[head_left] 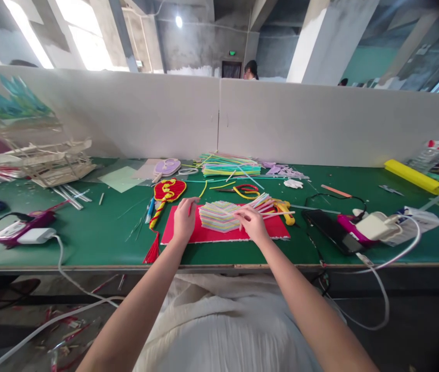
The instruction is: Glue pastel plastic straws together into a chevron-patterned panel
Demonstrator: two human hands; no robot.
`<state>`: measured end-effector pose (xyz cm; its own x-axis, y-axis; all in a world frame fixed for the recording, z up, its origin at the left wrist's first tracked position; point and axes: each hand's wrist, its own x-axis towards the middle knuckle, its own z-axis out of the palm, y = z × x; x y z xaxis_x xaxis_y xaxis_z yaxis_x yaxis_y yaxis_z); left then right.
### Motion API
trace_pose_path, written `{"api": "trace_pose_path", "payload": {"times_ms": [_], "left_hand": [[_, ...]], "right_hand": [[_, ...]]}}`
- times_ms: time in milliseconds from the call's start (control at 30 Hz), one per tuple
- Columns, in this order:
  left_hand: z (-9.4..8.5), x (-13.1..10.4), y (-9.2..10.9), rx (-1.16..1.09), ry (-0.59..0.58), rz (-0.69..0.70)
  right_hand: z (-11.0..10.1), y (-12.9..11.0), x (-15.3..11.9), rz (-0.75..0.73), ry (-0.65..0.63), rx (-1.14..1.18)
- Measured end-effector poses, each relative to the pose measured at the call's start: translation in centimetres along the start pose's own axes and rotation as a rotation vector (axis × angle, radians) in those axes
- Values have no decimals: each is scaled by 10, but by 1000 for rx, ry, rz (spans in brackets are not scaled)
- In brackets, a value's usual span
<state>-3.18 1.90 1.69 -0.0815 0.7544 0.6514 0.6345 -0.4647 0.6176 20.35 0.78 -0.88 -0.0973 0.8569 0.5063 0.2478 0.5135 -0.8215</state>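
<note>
A woven mat of pastel straws [219,217] lies on a red board [219,237] in front of me. Loose straw ends fan out from its right side. My left hand [184,219] rests on the board at the mat's left edge, fingers stretched forward and holding nothing that I can see. At the mat's right side, my right hand [253,223] pinches a pale straw between thumb and fingers. A yellow glue gun [284,212] lies just beyond the right end of the board. Red-handled scissors [247,189] lie behind the mat.
Bundled straws [231,166] lie at the back. A red-and-yellow fan-shaped ornament [169,190] with a tassel is on the left. A phone [331,230], a power strip [355,230] and white cables [382,305] occupy the right. A white partition [145,116] stands behind the green table.
</note>
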Motion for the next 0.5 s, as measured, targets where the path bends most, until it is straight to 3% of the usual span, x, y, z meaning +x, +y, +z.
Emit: {"api": "trace_pose_path", "payload": {"times_ms": [133,333,500], "left_hand": [[-5,-11,8,17,-85,9],[-12,-21,-3,137,-167,-117],[-9,-21,-2,256,-239,-178]], "right_hand": [[-1,-8,-1,-26,-56,-34],[-4,-18,-3,-72,-159,-166],[-16,-16,-7,-6,-118,-213]]}}
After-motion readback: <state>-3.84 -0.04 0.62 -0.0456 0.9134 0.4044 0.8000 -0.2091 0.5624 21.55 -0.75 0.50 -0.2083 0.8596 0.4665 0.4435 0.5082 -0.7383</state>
